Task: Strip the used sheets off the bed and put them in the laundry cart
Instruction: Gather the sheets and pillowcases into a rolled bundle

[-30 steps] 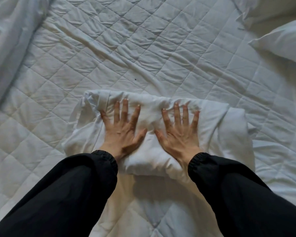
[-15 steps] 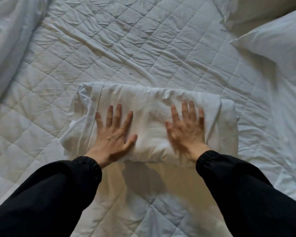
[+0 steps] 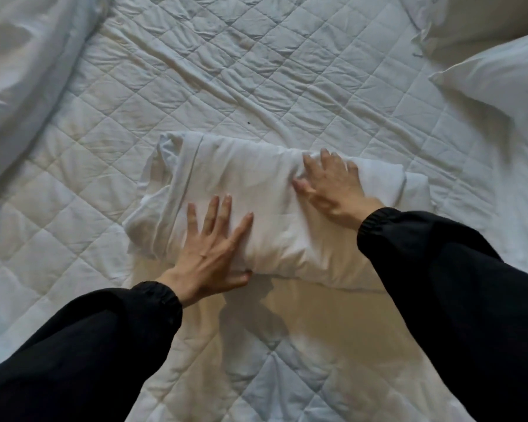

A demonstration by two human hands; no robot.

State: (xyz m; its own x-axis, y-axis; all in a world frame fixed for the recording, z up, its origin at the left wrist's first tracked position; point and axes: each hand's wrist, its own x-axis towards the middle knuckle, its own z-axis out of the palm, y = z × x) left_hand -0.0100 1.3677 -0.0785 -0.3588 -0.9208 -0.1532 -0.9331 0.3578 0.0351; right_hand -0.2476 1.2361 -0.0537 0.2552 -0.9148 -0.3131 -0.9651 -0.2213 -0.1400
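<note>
A white sheet (image 3: 256,184) lies rolled into a thick bundle across the middle of the quilted mattress pad (image 3: 195,71). My left hand (image 3: 211,248) rests flat on the bundle's near left part, fingers straight and spread, thumb at the near edge. My right hand (image 3: 333,184) lies on the bundle's right part; its fingertips dip over the far side and are blurred. Both arms wear black sleeves. No laundry cart is in view.
More crumpled white bedding (image 3: 22,71) is heaped at the far left. Two white pillows (image 3: 500,77) lie at the far right corner. The quilted pad spreads bare around the bundle.
The bundle has rolled a little further away and looks tighter. My right hand has slid up toward the bundle's far edge; my left hand stays flat on the near left.
</note>
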